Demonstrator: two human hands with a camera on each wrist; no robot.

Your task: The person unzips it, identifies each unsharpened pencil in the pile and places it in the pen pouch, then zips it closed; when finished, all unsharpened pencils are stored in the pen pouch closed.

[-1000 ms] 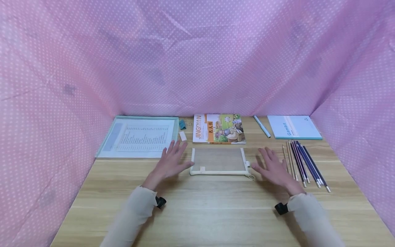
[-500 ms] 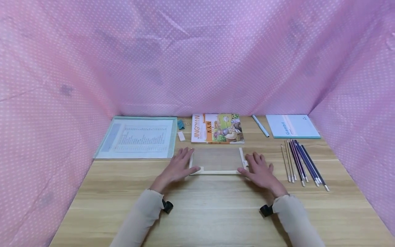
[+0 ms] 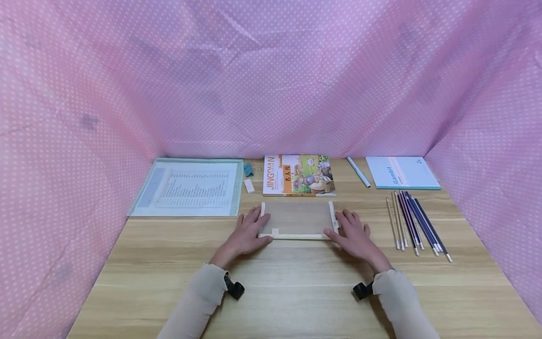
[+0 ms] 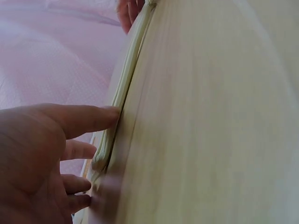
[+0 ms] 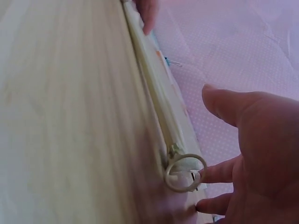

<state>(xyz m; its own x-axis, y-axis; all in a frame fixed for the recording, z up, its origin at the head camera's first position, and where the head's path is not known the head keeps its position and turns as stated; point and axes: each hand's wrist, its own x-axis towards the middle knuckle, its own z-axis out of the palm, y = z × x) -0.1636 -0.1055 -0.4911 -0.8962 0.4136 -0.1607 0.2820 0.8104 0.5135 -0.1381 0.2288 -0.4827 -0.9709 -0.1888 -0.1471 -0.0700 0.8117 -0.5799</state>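
Note:
A flat mesh zipper pouch [image 3: 298, 219] with white edging lies on the table in the head view, its zipper side facing the person. My left hand [image 3: 244, 235] is at its left end, fingertips over the side edging. In the left wrist view, the thumb [image 4: 100, 117] touches the zipper edge [image 4: 128, 77]. At the right end is my right hand [image 3: 353, 238], its thumb over the near corner and its fingers along the side. A ring zipper pull [image 5: 185, 172] shows beside those fingers in the right wrist view; the right thumb [image 5: 224, 103] is raised there.
Behind the pouch lies an illustrated book [image 3: 299, 175]. Left of it are a white eraser [image 3: 249, 186], a teal binder clip [image 3: 248, 170] and a clear document folder [image 3: 190, 188]. A pen [image 3: 358, 172], a light-blue notebook [image 3: 402, 173] and several pencils [image 3: 417, 223] lie to the right.
Both hands have moved inward from beside the pouch to its two ends. The right hand came left, away from the pencils. The pouch stays in nearly the same place.

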